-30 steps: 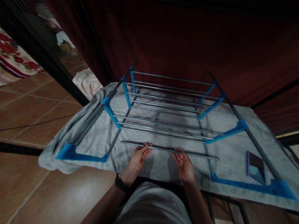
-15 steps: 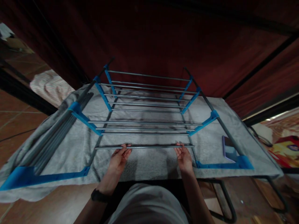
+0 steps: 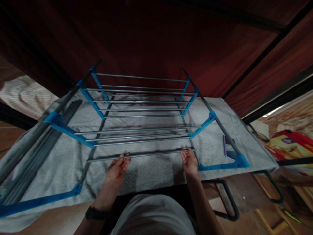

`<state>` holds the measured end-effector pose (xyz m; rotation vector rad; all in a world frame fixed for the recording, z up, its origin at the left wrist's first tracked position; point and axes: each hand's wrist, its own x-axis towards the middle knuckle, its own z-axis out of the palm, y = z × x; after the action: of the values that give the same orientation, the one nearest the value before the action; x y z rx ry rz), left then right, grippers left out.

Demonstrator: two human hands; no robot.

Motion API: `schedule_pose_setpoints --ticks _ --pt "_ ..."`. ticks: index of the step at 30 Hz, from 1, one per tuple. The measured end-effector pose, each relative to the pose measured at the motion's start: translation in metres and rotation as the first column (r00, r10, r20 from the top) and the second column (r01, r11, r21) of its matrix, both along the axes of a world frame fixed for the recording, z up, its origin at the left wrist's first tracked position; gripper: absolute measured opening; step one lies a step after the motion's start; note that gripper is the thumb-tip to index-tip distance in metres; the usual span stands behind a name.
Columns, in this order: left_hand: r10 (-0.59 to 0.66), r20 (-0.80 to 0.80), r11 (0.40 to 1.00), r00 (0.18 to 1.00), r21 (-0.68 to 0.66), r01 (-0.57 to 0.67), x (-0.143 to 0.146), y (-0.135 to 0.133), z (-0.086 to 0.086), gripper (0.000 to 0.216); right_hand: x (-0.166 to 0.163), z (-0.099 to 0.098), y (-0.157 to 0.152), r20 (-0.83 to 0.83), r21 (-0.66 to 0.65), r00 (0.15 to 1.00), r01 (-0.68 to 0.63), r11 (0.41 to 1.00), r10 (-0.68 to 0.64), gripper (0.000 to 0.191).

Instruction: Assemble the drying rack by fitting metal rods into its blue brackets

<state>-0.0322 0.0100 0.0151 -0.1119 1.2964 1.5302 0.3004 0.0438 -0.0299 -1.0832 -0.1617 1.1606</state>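
Observation:
A grey metal tube (image 3: 154, 153) lies crosswise in front of me, gripped near its two ends. My left hand (image 3: 117, 168) pinches it left of the middle, and my right hand (image 3: 189, 160) pinches it close to its right end. Beyond it stands a partly built rack (image 3: 144, 131) of grey tubes joined by blue plastic brackets. The nearest left bracket (image 3: 41, 201) and nearest right bracket (image 3: 223, 166) have no crossbar between them. Both tube ends overlap the rack's lower side rails; contact there I cannot tell.
Several loose grey tubes (image 3: 36, 163) lie along the left side on a grey blanket (image 3: 156, 173). A phone (image 3: 229, 148) rests at the right, beside the right rail. Dark red fabric (image 3: 146, 39) hangs behind. A red and yellow package (image 3: 290, 147) sits at far right.
The view has shifted to the right, so the rack appears further left. The held tube now slants, its right end higher in view. Both hands keep their hold.

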Motion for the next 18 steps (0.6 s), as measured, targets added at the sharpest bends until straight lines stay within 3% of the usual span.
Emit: schedule_pose_setpoints --ticks 4,11,18 --pt "0.000 -0.006 0.998 1.000 -0.066 -0.001 0.0006 0.0025 0.0020 0.024 -0.0007 -0.0005 0.0017 -0.026 0.006 0.999 0.018 1.000 -0.018 0.012" --pt "-0.014 -0.011 0.999 1.000 -0.035 0.013 -0.0002 0.0024 -0.0007 0.029 -0.0034 0.0003 0.0028 0.014 0.009 0.999 0.031 0.999 -0.031 0.010" --pt "0.006 -0.010 1.000 1.000 -0.020 -0.007 -0.0002 0.0035 -0.0038 0.030 -0.0049 -0.0007 0.0031 0.057 0.034 0.998 0.026 0.999 -0.028 0.021"
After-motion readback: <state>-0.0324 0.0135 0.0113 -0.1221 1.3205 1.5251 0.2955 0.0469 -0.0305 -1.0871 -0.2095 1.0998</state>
